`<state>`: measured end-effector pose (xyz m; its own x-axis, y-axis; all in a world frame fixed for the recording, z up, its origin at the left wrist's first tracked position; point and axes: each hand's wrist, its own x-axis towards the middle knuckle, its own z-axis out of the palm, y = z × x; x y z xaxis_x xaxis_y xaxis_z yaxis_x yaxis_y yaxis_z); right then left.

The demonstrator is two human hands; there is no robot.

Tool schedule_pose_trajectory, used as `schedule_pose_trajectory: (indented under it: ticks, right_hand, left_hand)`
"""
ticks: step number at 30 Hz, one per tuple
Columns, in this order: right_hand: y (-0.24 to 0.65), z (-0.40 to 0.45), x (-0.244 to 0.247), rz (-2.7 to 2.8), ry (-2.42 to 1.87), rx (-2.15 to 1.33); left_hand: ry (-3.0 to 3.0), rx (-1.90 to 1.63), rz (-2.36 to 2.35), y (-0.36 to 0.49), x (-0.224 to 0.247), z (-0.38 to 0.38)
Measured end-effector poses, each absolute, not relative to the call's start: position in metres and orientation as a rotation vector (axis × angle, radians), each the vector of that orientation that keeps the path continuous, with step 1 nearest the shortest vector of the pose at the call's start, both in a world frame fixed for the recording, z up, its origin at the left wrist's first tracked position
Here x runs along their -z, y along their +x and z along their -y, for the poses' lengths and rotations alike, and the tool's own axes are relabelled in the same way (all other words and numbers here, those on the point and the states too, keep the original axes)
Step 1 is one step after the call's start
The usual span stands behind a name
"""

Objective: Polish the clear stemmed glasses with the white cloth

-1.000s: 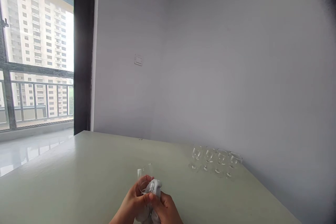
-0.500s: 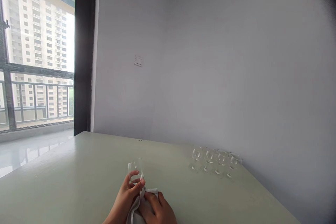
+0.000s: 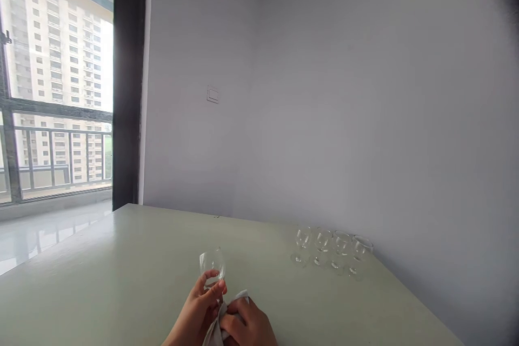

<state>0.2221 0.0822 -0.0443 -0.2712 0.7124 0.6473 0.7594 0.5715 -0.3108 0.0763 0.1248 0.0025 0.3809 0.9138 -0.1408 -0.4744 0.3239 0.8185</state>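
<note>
My left hand [image 3: 203,303] is wrapped round the lower bowl of a clear wine glass [image 3: 211,263], whose rim points up and away from me. Just to its right, my right hand [image 3: 249,320] is closed on a pale grey cloth [image 3: 216,331]. The cloth is bunched below the bowl, about where the stem and foot lie; those parts are hidden by the fingers and the fabric. Both hands are above the near part of the table, close together.
Several clear stemmed glasses [image 3: 323,242] stand upright in a row at the table's right rear, near the wall. The pale green table [image 3: 133,270] meets the grey wall [image 3: 344,119] behind. A large window [image 3: 57,119] is at the left, with a dark frame [image 3: 128,86].
The wine glass has tilted slightly and shifted a little to the right in my left hand. My right hand and the cloth have moved slightly at its base. The standing glasses are unchanged.
</note>
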Motion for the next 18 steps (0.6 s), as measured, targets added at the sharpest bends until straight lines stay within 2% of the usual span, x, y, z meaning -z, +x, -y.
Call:
schedule_pose_trajectory:
  ticks: [8,13,18]
  right_hand:
    - [0.220,-0.077,0.038,2.043,-1.165,-0.242]
    - [0.214,-0.081,0.042,1.704,-1.316,-0.749]
    - [0.209,-0.081,0.038,1.387,-1.402,-1.049]
  left_hand:
    - [0.760,-0.938,-0.590,0.076,-0.010,-0.119]
    - [0.754,-0.928,-0.594,0.077,-0.008,-0.120]
    - [0.759,-0.928,-0.629,0.076,-0.011,-0.117]
